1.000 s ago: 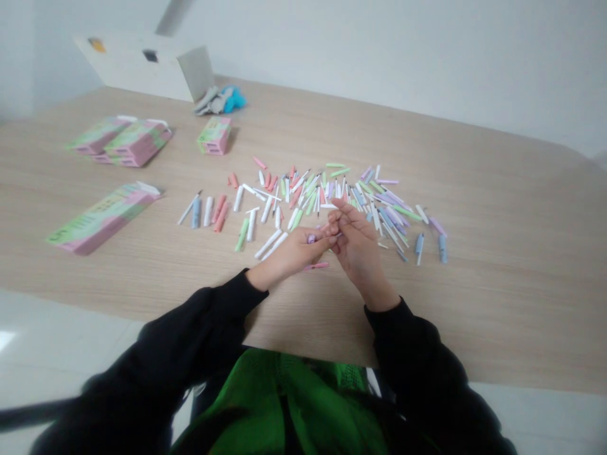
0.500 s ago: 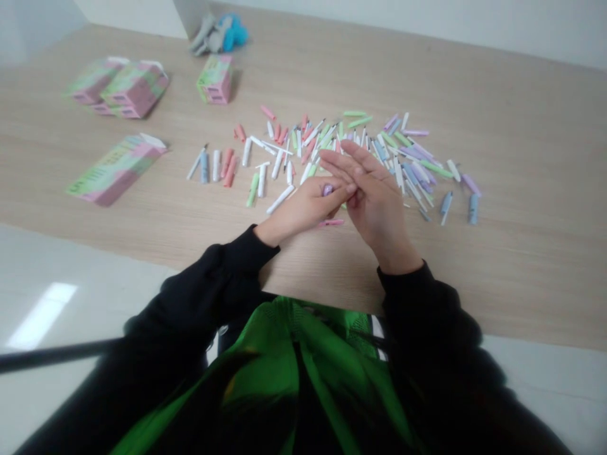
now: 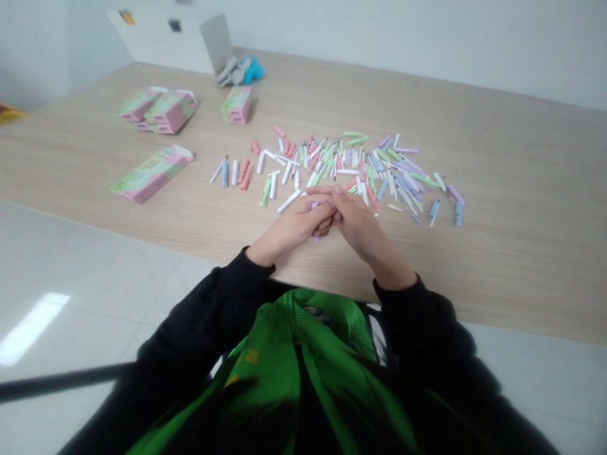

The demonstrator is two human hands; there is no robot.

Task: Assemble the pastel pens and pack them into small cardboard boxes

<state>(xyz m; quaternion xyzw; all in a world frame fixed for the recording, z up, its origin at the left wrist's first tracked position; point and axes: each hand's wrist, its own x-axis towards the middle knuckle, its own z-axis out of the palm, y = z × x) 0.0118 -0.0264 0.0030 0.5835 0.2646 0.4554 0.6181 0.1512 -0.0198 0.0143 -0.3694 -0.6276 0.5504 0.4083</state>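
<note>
My left hand point(image 3: 296, 227) is closed around a slim purple pen part point(image 3: 315, 205). One end of it shows above the thumb, and a bit of purple shows below the fingers. My right hand point(image 3: 360, 224) presses against the left at the fingertips. Its index finger reaches across the top of the left hand while its other fingers are bent in, hiding whatever they touch. Just beyond both hands lies a wide scatter of pen parts point(image 3: 348, 172): caps, barrels and thin dark-tipped refills in white, green, red, purple and blue.
A pink-and-green carton point(image 3: 154, 174) lies on the left of the wooden table point(image 3: 531, 221). Stacked cartons point(image 3: 171, 112) and a single carton point(image 3: 237, 105) stand behind. Grey and blue gloves point(image 3: 240, 71) rest near a white box point(image 3: 171, 39) at the back.
The right hand's raised, spread fingers have come down and folded in against the left hand. The left still grips the purple part. The view has tilted up, showing more of the white box.
</note>
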